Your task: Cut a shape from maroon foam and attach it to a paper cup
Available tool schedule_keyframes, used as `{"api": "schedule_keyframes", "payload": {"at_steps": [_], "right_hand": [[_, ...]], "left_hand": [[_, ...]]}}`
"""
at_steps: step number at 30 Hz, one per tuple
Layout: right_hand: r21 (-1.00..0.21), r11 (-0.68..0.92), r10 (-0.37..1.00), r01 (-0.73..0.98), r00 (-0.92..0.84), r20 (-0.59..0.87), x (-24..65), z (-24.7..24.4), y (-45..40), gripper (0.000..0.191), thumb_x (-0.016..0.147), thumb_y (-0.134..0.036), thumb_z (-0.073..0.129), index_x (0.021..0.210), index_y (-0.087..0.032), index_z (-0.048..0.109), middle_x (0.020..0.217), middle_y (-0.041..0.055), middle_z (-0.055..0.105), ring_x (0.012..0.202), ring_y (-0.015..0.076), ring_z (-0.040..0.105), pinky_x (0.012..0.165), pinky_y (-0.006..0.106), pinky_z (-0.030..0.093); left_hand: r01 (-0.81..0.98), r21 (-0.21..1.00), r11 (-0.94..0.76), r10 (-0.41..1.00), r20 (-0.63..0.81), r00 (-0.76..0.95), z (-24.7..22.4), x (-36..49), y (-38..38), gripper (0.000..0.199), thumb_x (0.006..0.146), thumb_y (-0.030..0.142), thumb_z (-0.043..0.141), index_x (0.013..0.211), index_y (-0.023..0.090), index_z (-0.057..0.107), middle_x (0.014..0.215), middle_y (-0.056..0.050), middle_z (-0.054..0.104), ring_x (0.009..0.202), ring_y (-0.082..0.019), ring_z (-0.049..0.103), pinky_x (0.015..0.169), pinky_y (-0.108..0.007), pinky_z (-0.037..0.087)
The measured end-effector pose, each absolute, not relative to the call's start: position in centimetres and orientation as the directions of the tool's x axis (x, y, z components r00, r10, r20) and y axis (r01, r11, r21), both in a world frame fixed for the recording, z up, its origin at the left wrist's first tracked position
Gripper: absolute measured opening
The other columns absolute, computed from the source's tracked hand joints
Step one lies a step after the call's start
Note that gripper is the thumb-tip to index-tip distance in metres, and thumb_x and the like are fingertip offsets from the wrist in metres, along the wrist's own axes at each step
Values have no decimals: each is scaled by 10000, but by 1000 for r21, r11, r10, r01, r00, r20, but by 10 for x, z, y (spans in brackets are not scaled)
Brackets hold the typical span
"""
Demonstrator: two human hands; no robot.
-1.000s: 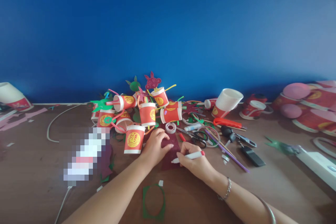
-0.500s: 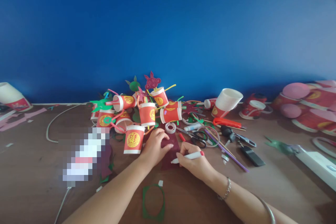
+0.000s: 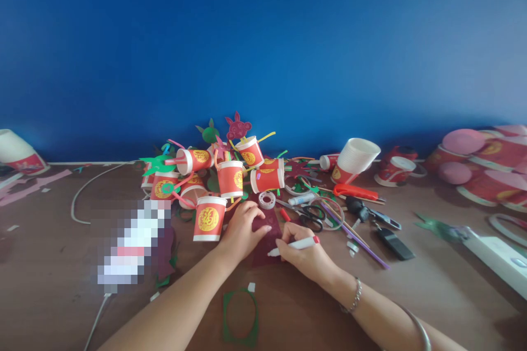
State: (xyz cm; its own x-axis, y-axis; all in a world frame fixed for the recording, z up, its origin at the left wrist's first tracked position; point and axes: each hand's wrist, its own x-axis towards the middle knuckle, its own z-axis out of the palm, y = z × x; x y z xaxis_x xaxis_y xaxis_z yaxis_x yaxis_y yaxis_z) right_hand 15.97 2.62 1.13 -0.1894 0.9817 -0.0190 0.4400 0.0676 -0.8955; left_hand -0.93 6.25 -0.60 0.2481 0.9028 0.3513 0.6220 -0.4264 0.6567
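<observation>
My right hand [image 3: 302,260] is closed around a white marker [image 3: 304,243] with a red end. The marker's tip points left, at or just over a dark red sheet of paper [image 3: 263,255]; contact cannot be made out. On the sheet's left side rests my left hand [image 3: 242,233], fingers apart and slightly curved, holding nothing. A small red marker cap [image 3: 284,214] lies past the sheet's right edge. Beyond my left fingertips sits a roll of clear tape [image 3: 267,200]. Just left of that hand stands a red paper cup [image 3: 209,220] with a yellow emblem.
Black-handled scissors [image 3: 316,218], a glue tube [image 3: 302,198] and a purple stick [image 3: 370,249] lie to the right, near keys [image 3: 362,214]. Stacked white cups [image 3: 357,156] stand behind. A green paper frame [image 3: 226,318] lies in front. A pixelated object [image 3: 132,247] is at left.
Both hands and the marker keep practically the same place. The whole view has shifted very slightly.
</observation>
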Motion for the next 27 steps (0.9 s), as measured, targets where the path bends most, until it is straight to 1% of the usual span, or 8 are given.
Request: {"api": "schedule_keyframes", "payload": {"at_steps": [4,9,14,19,27], "right_hand": [[-887,88,984,452,-177,7,160,11,27,214,716,-193,530,546,-200,400,484,-41,534,461,95,448,443,196,334],[-889,95,979,447,-204,2,161,10,27,217,718,-185,521,545,-202,391,487,-38,537,455,97,452,436,198,331],[-883,82,983,463,-184,-6,159,10,27,211,720,-192,526,556,-201,393,483,-43,536,461,95,450,440,190,337],[-880,97,983,464,-186,10,161,9,28,218,708,-180,521,540,-202,384,478,-40,530,456,95,449,434,188,325],[-882,78,983,465,-184,-10,159,12,27,215,716,-190,527,545,-201,397,481,-39,535,451,93,440,433,190,329]], "left_hand": [[619,656,-433,900,356,252,-5,-9,62,148,702,217,691,812,214,591,1014,-58,587,1015,-245,559,884,-399,465],[632,654,-416,908,338,248,-5,-9,62,154,700,207,697,813,199,593,1033,-73,585,1033,-247,552,896,-391,458],[637,652,-411,910,329,251,-4,-9,63,160,692,200,704,810,189,596,1032,-80,588,1039,-253,551,902,-390,454],[628,659,-415,909,337,247,-3,-9,62,144,688,203,698,794,204,601,1010,-66,595,1015,-251,560,884,-402,464],[622,657,-426,902,356,242,-6,-9,63,140,696,211,688,802,208,598,1021,-66,590,1019,-249,559,889,-404,463]]}}
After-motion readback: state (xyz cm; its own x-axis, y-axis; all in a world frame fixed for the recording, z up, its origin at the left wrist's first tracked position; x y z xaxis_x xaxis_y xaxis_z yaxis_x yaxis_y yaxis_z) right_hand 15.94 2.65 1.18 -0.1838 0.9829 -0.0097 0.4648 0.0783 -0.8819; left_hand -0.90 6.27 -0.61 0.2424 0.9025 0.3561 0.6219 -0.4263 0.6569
